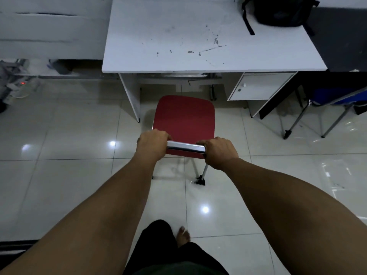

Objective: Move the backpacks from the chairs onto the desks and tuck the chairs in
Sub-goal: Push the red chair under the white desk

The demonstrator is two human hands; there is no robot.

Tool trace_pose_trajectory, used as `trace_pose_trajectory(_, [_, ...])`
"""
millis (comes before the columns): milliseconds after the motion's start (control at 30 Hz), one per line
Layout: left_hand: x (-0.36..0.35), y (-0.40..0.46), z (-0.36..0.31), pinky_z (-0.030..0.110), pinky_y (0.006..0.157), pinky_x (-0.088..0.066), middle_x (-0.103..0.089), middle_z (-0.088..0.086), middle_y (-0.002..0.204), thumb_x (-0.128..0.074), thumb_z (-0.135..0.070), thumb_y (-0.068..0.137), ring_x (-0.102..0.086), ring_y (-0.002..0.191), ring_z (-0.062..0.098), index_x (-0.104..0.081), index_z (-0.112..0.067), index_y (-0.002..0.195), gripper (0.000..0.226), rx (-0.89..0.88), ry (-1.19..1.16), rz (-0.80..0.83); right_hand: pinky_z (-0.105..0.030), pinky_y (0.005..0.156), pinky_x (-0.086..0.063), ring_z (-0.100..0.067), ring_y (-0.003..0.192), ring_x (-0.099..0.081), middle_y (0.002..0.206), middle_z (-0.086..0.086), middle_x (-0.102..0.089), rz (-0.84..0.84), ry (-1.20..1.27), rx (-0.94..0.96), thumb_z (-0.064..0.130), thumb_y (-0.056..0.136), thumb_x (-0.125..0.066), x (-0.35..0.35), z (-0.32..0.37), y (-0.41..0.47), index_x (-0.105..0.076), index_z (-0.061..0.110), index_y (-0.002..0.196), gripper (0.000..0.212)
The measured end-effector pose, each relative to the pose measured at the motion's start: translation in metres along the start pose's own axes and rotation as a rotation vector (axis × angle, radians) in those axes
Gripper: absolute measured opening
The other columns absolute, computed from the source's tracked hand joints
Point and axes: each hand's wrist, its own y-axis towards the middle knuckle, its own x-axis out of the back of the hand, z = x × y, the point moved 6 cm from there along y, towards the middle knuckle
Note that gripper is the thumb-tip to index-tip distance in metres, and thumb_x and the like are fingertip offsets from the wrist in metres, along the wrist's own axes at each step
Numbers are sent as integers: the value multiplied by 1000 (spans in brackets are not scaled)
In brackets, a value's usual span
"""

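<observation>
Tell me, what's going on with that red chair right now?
Left hand and right hand both grip the red chair top rail. Backpack on desk. Chair not tucked; path clear.

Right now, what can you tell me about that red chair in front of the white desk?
The red chair has a smooth, rounded red seat, bare of any bag, and a shiny chrome metal frame with thin legs ending in dark feet. It stands upright on the glossy tiled floor, its front edge near the opening beneath the white desk, not yet tucked in. The left hand and right hand both grip the chrome top bar of its backrest.
</observation>
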Motion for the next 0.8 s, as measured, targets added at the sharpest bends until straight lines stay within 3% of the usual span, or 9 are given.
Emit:
trace_pose_trajectory(433, [24, 90, -10, 41, 77, -57, -68, -5, 90, -63, -10, 85, -64, 84, 22, -66, -41, 119, 47, 39, -32, 16, -33, 68, -57, -16, 72, -64, 85, 7, -71, 15, 7, 34, 19, 85, -66, 26, -51, 85, -63, 37, 122, 42])
trace_pose_trajectory(800, [47, 178, -2, 35, 71, -56, -69, -5, 89, -67, -15, 85, -65, 80, 19, -67, -38, 119, 41, 14, -19, -26, -32, 66, -57, -17, 71, -64, 86, 6, -72, -1, -33, 30, 23, 88, -65, 50, -84, 171, -63, 38, 123, 38])
